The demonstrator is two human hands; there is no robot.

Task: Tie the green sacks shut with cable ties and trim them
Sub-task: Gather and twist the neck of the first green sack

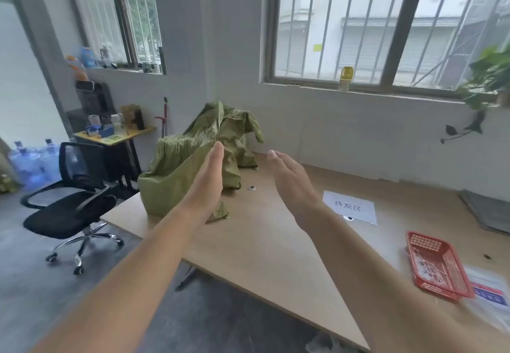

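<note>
Green woven sacks (176,170) are piled at the far left corner of the wooden table (265,247); one stands upright behind with its top crumpled and loose. A tied-off green sack end (221,210) pokes out near the table surface. My left hand (207,184) is stretched flat, fingers together, right beside the front sack and overlapping it in view. My right hand (292,184) is held out flat over the table, to the right of the sacks, holding nothing. I see no cable tie or cutter in either hand.
A red plastic basket (436,267) with small pale pieces sits at the right, on a plastic bag (488,294). A white paper label (349,206) lies mid-table. An office chair (71,200) stands to the left of the table; the wall and window run behind.
</note>
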